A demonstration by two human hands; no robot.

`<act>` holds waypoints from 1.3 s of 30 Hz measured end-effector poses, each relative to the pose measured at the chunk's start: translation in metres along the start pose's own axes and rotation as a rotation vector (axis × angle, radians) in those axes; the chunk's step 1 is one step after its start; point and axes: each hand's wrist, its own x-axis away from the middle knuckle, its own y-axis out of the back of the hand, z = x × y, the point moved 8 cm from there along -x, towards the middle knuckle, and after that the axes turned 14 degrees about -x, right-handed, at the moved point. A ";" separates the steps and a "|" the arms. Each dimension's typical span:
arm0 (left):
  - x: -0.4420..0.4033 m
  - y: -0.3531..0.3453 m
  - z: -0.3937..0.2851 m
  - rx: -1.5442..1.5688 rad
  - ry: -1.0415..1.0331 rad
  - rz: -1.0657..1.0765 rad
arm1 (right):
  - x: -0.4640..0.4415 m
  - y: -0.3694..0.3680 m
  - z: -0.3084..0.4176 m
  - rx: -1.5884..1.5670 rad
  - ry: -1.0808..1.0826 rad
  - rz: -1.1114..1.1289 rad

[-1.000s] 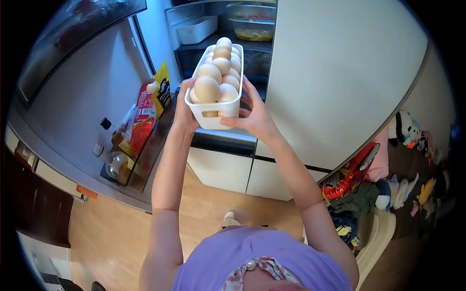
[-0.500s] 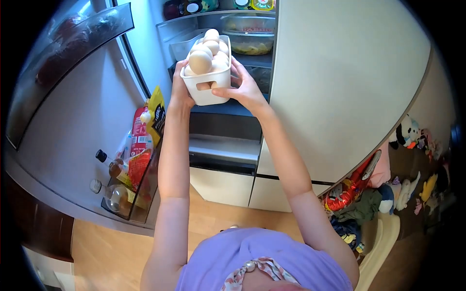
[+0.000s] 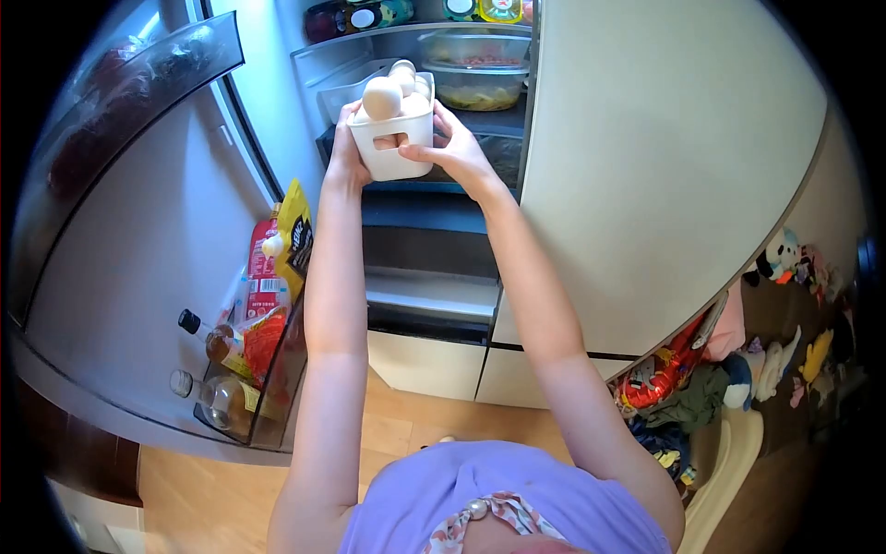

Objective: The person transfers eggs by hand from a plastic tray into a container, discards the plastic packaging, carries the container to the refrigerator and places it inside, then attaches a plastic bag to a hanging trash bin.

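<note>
A white egg box [image 3: 402,164] with a slot in its front wall is at the open fridge, in front of a shelf. Several eggs [image 3: 382,98] are piled in it, above its rim. My left hand [image 3: 346,152] grips the box's left side, with the fingers partly hidden behind it. On the right side my right hand [image 3: 458,157] holds it too, the thumb across the front near the slot. Behind the box, a white bin [image 3: 343,96] and stacked clear food containers [image 3: 480,89] stand on the fridge shelf.
The open fridge door [image 3: 138,240] is on the left, its lower rack holding bottles [image 3: 226,403] and a yellow pouch [image 3: 294,231]. A closed door panel [image 3: 664,166] stands on the right. Farther right are plush toys [image 3: 783,254], a red shiny item [image 3: 651,383] and clothes.
The egg box has moved forward, toward the fridge shelf, in both hands. The view has shifted, so jars on an upper shelf now show. Both hands keep their hold.
</note>
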 end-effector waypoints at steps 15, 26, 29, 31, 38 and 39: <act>-0.031 0.041 0.015 -0.043 0.120 -0.257 | -0.044 0.001 -0.030 0.087 0.026 -0.036; -0.018 0.067 0.028 -0.338 -0.179 -0.580 | -0.080 0.006 -0.058 0.169 0.003 -0.072; -0.012 0.069 0.026 -0.505 -0.282 -0.661 | -0.085 0.008 -0.059 0.210 -0.037 -0.083; -0.028 0.091 0.040 -0.581 -0.326 -0.765 | -0.089 0.010 -0.059 0.254 -0.052 -0.090; -0.026 0.075 0.029 -0.693 -0.339 -0.733 | -0.109 0.021 -0.073 0.255 -0.085 -0.096; -0.029 0.077 0.030 -0.683 -0.348 -0.727 | -0.112 0.022 -0.075 0.262 -0.052 -0.104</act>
